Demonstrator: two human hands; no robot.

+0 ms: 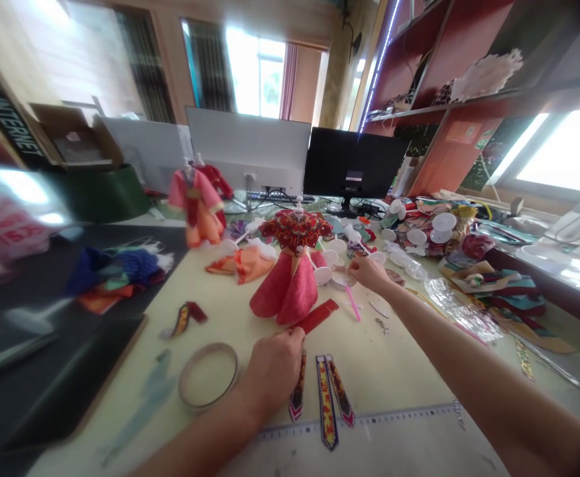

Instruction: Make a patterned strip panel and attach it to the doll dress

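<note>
My left hand [276, 368] is closed, with a red fabric strip [319, 316] coming out from its fingertips. A dark patterned ribbon [297, 397] with a pointed end shows beside that hand, partly hidden by it. Farther off, my right hand [369, 273] has its fingers pinched together near a clear tape roll [342, 277]; what they hold, if anything, is too small to make out. Between and beyond the hands, a small dress form wears a red patterned collar [297, 228] and a pink-red skirt [290, 288]. Two patterned pointed ribbons [327, 404] lie in front.
Left of my left hand lies a tape roll [208, 375]. A ruler [394, 416] runs along the front. Another dressed form [195, 199] stands behind, left. Fabric scraps and white discs [443, 223] crowd the right. Monitors [354, 165] line the back.
</note>
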